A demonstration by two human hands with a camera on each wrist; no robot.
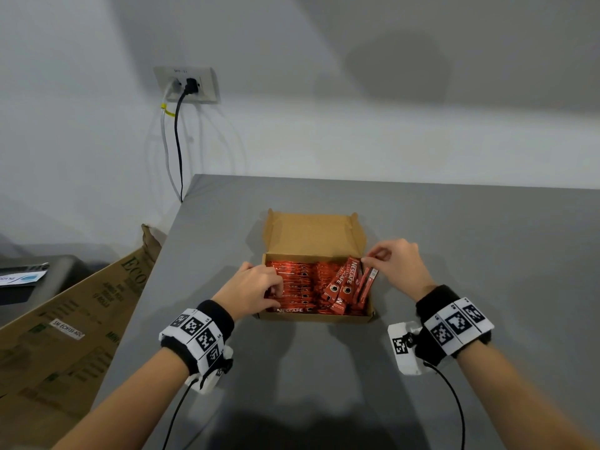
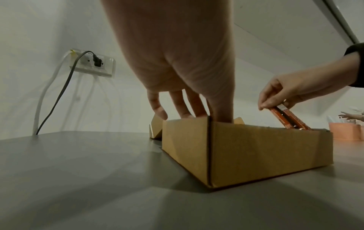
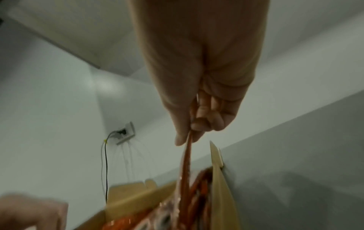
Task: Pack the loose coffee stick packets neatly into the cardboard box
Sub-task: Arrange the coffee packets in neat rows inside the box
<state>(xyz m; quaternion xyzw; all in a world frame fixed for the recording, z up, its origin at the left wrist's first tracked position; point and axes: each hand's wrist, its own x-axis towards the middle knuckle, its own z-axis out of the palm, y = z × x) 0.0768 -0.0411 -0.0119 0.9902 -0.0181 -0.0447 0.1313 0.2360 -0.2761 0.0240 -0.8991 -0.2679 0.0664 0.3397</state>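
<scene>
Left hand fingers straight, dipped into cardboard box pressing the red packet rows; right hand fingers pinch tilted stick packets at box's right end. Grey counter, white wall, plugged wall socket far left. Packets read "NESCAFE CLASSIC".

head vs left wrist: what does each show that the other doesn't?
Head only: the packed rows of red packets inside the box, the open lid, both wristbands, a printed carton left of the table.
Left wrist only: the box's outer side walls and pink containers far right.
Both: left hand reaching into the box, right hand pinching tilted packets, the wall socket.
</scene>
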